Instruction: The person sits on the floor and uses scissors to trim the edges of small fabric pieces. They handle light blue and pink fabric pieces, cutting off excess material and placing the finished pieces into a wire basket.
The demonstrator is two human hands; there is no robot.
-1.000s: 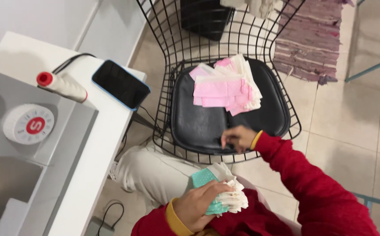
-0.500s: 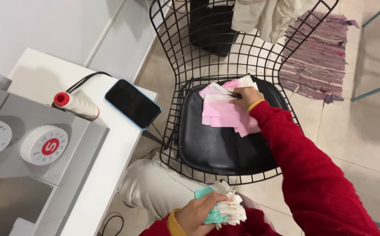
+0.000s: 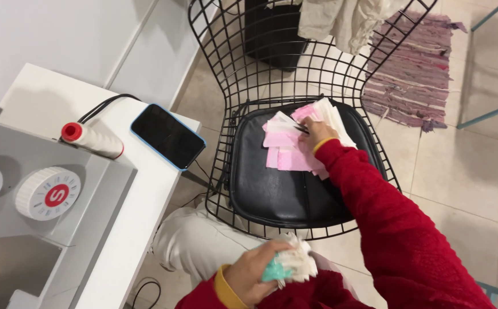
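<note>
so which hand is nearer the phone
Left. The left hand holds a wad of cloth below the phone; the right hand rests on pink pieces across the chair.

A chair (image 3: 243,74) stands in the middle of the frame, its back toward the top. A cushion (image 3: 277,194) lies on its seat, and a stack of fabric pieces (image 3: 292,151) lies on the upper part of the cushion. The right hand (image 3: 317,130) rests on that stack. A table (image 3: 146,206) fills the left side. On it, a phone (image 3: 167,136) lies near the edge beside the chair, a thread spool (image 3: 91,140) lies just left of the phone, and a sewing machine (image 3: 42,200) sits at the far left. The left hand (image 3: 254,272), at the bottom centre below the chair, holds a bundle of fabric (image 3: 294,264). A rug (image 3: 415,74) lies on the floor at the upper right, behind the chair.
</note>
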